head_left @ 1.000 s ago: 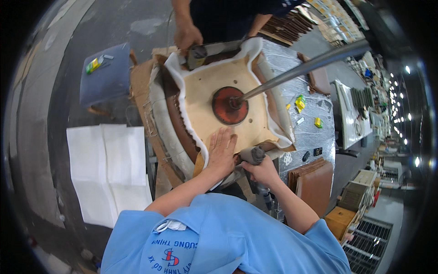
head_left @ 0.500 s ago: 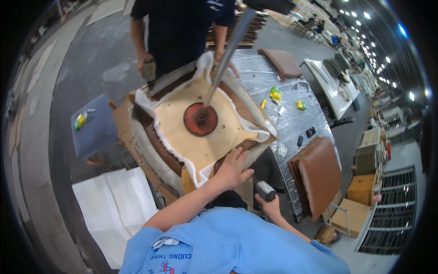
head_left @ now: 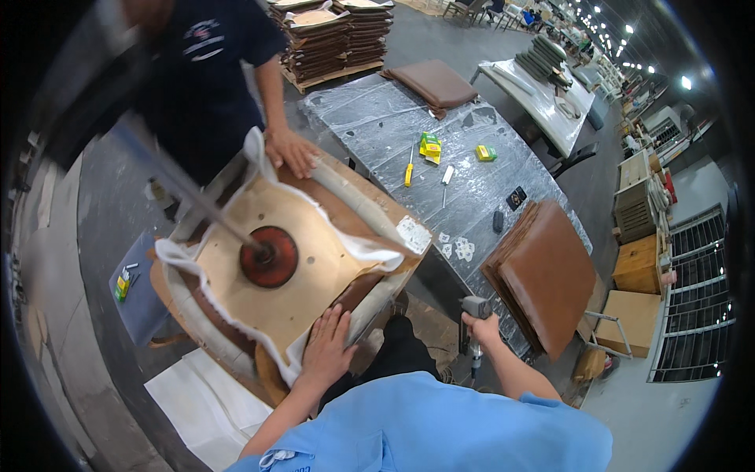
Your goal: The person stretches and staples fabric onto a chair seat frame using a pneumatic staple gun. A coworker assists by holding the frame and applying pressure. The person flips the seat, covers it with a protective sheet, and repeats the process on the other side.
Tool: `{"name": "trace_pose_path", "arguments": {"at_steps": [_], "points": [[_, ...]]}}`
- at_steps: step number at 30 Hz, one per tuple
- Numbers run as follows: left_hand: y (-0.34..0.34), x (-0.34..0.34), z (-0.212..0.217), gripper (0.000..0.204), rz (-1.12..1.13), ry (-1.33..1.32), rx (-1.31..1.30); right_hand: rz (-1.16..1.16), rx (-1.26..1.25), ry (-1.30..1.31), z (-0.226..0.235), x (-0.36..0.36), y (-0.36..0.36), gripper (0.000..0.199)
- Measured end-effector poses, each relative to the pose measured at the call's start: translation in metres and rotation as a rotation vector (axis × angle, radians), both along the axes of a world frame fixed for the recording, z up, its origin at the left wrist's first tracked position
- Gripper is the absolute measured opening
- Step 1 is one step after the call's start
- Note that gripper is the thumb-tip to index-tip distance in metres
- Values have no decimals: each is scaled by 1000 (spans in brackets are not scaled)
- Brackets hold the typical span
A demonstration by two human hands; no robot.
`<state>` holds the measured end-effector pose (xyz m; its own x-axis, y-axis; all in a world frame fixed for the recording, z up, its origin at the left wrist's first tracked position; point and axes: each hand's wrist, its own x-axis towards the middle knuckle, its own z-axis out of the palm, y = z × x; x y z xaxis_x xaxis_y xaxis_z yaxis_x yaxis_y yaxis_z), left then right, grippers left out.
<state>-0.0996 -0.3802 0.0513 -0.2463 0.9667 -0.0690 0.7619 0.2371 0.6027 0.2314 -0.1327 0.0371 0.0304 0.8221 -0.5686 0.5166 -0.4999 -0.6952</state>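
Observation:
My left hand [head_left: 325,351] lies flat, fingers together and stretched, on the brown leather edge at the near side of a seat panel. The panel has a pale wooden board [head_left: 318,242], white padding [head_left: 370,250] and leather round it. A red disc [head_left: 269,267] on a slanting metal rod presses on the board's middle. Grey padded bars [head_left: 385,295] frame the panel. Off to the right, my right hand [head_left: 481,329] grips a staple gun [head_left: 474,307], apart from the panel. A co-worker's hand [head_left: 291,151] rests on the far side of the frame.
Right of the frame, a film-covered table [head_left: 370,118] carries yellow-green boxes [head_left: 430,148], a yellow screwdriver [head_left: 409,167] and stacked brown leather pieces [head_left: 543,275]. A blue-grey stool [head_left: 141,295] and white sheets [head_left: 204,405] are at left. Stacked seats [head_left: 334,39] stand behind.
The view has shifted, so the frame appears farther left. My right hand has raised the staple gun out to the right. My left hand stays on the near edge, its thumb now closer in.

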Motion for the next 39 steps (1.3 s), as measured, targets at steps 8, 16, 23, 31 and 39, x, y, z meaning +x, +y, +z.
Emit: {"name": "trace_pose_path", "arguments": {"at_steps": [8, 16, 23, 31, 39], "points": [[17, 7, 18, 82, 52, 174, -147, 26, -18, -62, -92, -20, 222, 25], [39, 8, 27, 80, 34, 289, -258, 139, -204, -2, -169, -39, 376, 30], [55, 9, 36, 84, -4, 336, -244, 65, -424, 6, -186, -33, 420, 34], [53, 15, 33, 84, 63, 315, -350, 61, -210, -139, -219, -7, 426, 37], [31, 16, 30, 84, 88, 333, -206, 259, -38, -234, -179, -75, 375, 50]]}}
